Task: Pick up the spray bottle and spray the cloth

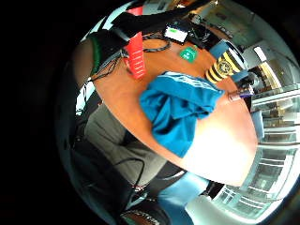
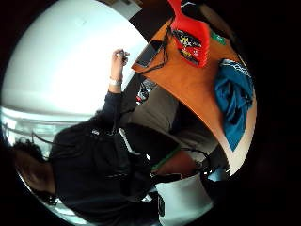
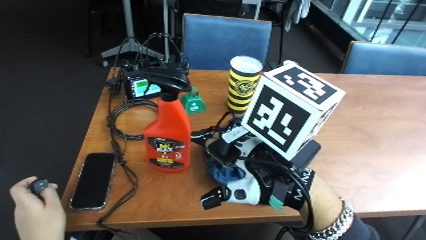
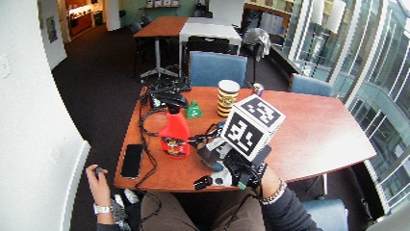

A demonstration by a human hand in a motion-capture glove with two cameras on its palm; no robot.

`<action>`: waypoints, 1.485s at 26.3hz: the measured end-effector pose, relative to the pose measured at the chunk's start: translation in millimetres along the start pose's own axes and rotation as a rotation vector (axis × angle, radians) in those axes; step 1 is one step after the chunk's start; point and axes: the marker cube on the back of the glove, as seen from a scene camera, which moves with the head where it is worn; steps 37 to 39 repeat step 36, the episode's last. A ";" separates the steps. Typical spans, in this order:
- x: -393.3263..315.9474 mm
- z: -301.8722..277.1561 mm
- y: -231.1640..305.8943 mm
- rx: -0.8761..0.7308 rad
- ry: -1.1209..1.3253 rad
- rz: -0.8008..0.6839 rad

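Hovering over the blue cloth (image 3: 226, 172), the gloved right hand (image 3: 256, 187) holds nothing that shows; finger state can't be told w/ the rig covering them. Red spray bottle (image 3: 168, 135) stands upright just beside the hand, untouched. Risk: a cable (image 3: 123, 125) loops near its base and the phone (image 3: 93, 180) lies close, so a hasty reach could tip the bottle. Palm views show the cloth (image 1: 180, 108) bunched; outside view hides most of it.

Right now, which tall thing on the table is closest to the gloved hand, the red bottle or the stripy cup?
The red spray bottle. It stands right beside the gloved hand; the stripy cup is farther back.
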 end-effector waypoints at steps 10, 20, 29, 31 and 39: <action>-3.6 0.7 -2.7 0.004 -0.006 -0.008; 3.7 4.6 3.5 0.013 -0.031 0.020; 4.1 -0.4 1.5 0.024 -0.024 0.019; 3.9 0.8 1.3 0.022 -0.026 0.019; 4.1 3.9 3.2 0.018 -0.033 0.023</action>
